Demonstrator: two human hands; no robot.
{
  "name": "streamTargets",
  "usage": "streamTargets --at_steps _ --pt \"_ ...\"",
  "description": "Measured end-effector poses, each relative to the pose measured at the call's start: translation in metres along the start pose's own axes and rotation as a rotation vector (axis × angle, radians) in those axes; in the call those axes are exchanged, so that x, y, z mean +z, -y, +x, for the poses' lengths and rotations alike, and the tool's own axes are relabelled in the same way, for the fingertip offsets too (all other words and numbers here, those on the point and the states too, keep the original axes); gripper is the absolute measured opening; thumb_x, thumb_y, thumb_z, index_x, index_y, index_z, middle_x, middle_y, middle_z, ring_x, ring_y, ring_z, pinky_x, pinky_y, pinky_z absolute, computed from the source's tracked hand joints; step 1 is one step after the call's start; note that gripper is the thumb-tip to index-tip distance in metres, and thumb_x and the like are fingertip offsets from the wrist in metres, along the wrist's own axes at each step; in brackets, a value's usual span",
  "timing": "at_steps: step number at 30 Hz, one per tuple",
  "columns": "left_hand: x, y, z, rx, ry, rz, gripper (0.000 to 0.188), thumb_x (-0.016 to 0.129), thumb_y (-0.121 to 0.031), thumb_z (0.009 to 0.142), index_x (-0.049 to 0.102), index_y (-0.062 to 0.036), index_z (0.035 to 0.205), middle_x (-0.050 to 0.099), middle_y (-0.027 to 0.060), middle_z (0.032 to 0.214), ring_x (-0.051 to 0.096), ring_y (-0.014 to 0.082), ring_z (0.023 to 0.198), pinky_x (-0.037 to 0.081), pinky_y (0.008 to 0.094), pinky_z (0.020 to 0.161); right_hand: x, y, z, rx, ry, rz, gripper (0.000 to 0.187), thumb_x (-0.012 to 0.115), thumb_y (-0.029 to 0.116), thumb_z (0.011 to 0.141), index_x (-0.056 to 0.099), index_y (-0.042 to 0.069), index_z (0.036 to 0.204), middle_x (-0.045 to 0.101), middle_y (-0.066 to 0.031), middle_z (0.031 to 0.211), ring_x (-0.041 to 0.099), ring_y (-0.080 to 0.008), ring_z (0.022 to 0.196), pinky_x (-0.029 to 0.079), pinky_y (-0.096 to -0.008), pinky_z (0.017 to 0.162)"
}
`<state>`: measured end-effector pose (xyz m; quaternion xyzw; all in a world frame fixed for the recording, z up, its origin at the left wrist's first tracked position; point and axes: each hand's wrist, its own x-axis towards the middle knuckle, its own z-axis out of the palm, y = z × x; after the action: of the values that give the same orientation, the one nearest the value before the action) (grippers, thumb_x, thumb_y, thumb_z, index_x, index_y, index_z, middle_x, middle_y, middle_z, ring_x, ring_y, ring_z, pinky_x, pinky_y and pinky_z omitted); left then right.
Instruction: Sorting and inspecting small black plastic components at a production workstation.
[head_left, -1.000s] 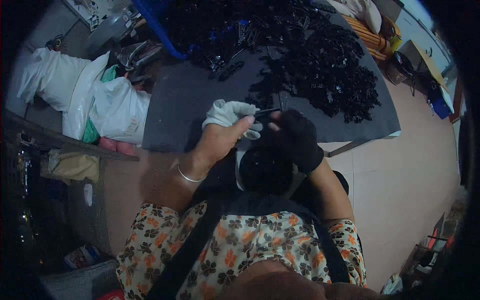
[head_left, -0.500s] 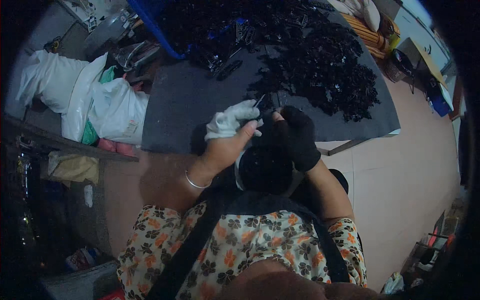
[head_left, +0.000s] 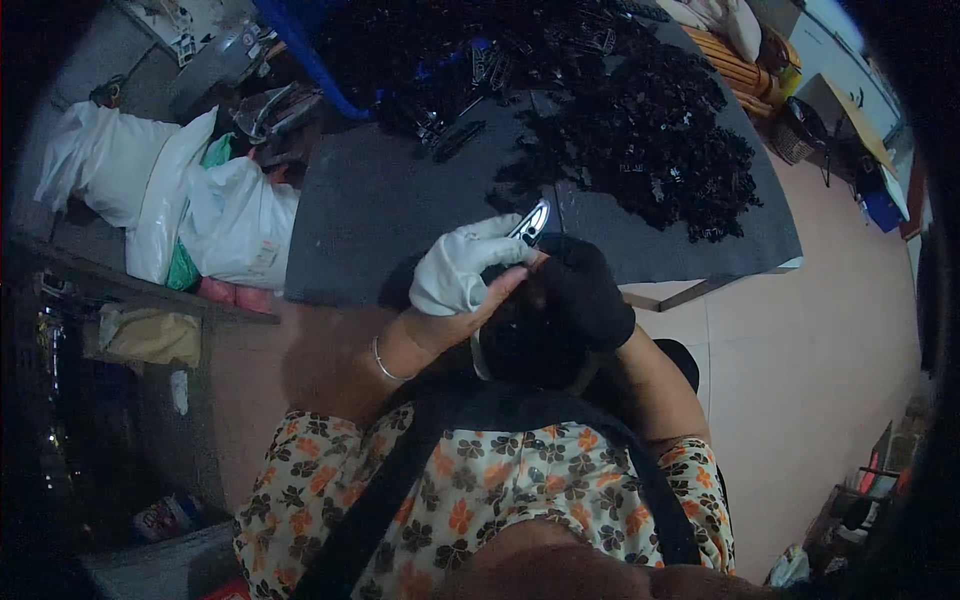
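Observation:
My left hand (head_left: pixel 458 270), in a white glove with the thumb bare, is closed around a small, shiny, pointed metal piece (head_left: pixel 533 224). Its bright tip points away from me; whether it is a tool or a part I cannot make out. Close against it on the right is my right hand (head_left: pixel 590 292) in a black glove, its fingers bent together at the piece's near end. What those fingers grip is hidden by the dark glove. Both hands are above the near edge of the grey-covered table (head_left: pixel 350 220), with a dark round container (head_left: pixel 530 345) below them.
A large heap of small black parts (head_left: pixel 660 150) covers the table's far right. Longer black pieces (head_left: pixel 460 140) lie beside a blue bin (head_left: pixel 310 50) at the back. White sacks (head_left: pixel 215 215) rest on a shelf at left. Bundled orange rods (head_left: pixel 735 70) lie beyond the table.
The metal piece has turned so its broad shiny face shows, where only a thin edge showed before. My right hand has moved slightly lower and left, up against my left fingertips.

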<state>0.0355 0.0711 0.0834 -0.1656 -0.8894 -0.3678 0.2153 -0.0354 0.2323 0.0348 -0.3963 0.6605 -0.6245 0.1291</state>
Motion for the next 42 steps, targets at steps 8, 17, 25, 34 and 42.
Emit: streamTargets --at_steps 8,17,25,34,42 --pt "-0.004 0.003 -0.015 -0.200 -0.062 -0.246 0.017 0.059 -0.005 0.081 0.060 0.0008 0.096 0.063 0.0138 0.093 0.061 0.0194 0.085 0.048 0.0292 0.074 0.002 0.021 0.004 0.069 -0.230 0.017 0.023 0.067 0.019 0.076 0.057 0.000 0.085 0.057 -0.0066 0.075 0.052 -0.0154 0.066 0.043 -0.0288 0.059" --pt "-0.020 0.024 -0.008 -0.080 0.321 -0.040 0.023 0.062 -0.017 0.079 0.062 -0.0021 0.097 0.061 0.0137 0.096 0.061 0.0227 0.085 0.048 0.0321 0.075 -0.027 0.029 -0.002 -0.057 0.302 -0.537 0.036 0.071 0.028 0.069 0.063 0.003 0.094 0.061 -0.0150 0.084 0.060 -0.0279 0.079 0.047 -0.0352 0.066" --pt "-0.022 0.124 0.068 0.126 0.238 0.769 0.012 0.058 -0.018 0.077 0.065 -0.0095 0.081 0.062 0.0093 0.096 0.056 0.0294 0.093 0.048 0.0389 0.075 -0.002 0.005 0.020 -0.137 -0.074 -0.971 0.027 0.064 0.023 0.074 0.062 0.007 0.095 0.062 -0.0120 0.079 0.059 -0.0278 0.075 0.046 -0.0372 0.066" --pt "-0.013 0.108 0.076 -0.162 0.178 0.870 0.005 0.060 -0.013 0.073 0.063 -0.0084 0.072 0.061 0.0123 0.077 0.058 0.0319 0.077 0.049 0.0408 0.063 -0.014 0.012 0.015 -0.099 -0.082 -0.940 0.033 0.062 0.016 0.071 0.058 0.006 0.102 0.058 -0.0168 0.094 0.058 -0.0307 0.075 0.046 -0.0378 0.065" --pt "-0.008 0.145 0.086 -0.047 0.326 0.895 0.014 0.056 -0.018 0.077 0.067 -0.0136 0.083 0.063 0.0113 0.089 0.060 0.0313 0.083 0.050 0.0380 0.071 -0.025 0.011 0.013 -0.007 -0.137 -0.557 0.031 0.066 0.011 0.068 0.059 0.004 0.098 0.060 -0.0143 0.089 0.060 -0.0298 0.082 0.048 -0.0343 0.070"
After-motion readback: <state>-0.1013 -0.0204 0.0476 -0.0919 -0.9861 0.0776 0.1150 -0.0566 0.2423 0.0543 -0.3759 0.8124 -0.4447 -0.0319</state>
